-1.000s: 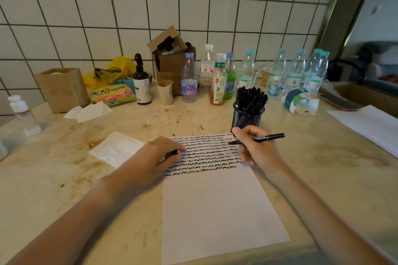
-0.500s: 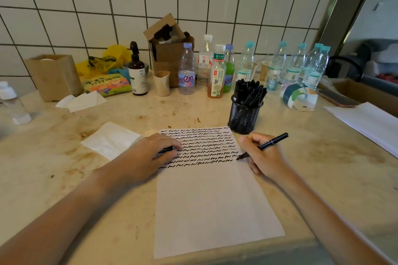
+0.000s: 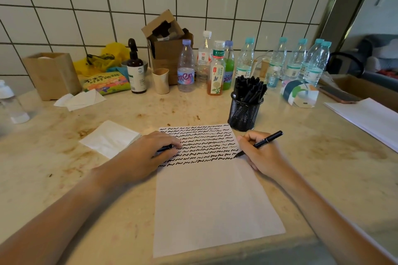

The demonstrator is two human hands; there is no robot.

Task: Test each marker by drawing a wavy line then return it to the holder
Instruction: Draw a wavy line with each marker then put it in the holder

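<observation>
Right hand (image 3: 261, 155) grips a black marker (image 3: 263, 142), fingers curled round the barrel; tip is down on the right edge of the paper sheet (image 3: 215, 200), at the end of a lower wavy row. Left hand (image 3: 146, 157) lies on the sheet's left edge, fingers curled round a black cap (image 3: 165, 148), only partly visible under the fingers.

Mesh holder (image 3: 244, 114) stands upright at 12 o'clock from the right hand, just off the sheet's top right corner; it is packed with black markers (image 3: 249, 88), caps up, fanned out.

Other containers, along the tiled wall:
- brown paper bag (image 3: 51, 75) at 10 o'clock from the sheet, something white inside.
- open cardboard box (image 3: 168, 49) at 12 o'clock, dark contents, cannot identify.
- beige cup (image 3: 161, 80), contents hidden.
- row of plastic bottles (image 3: 280, 62), from 12 to 2 o'clock; one holds amber liquid, one green.
- dark pump bottle (image 3: 136, 71).
</observation>
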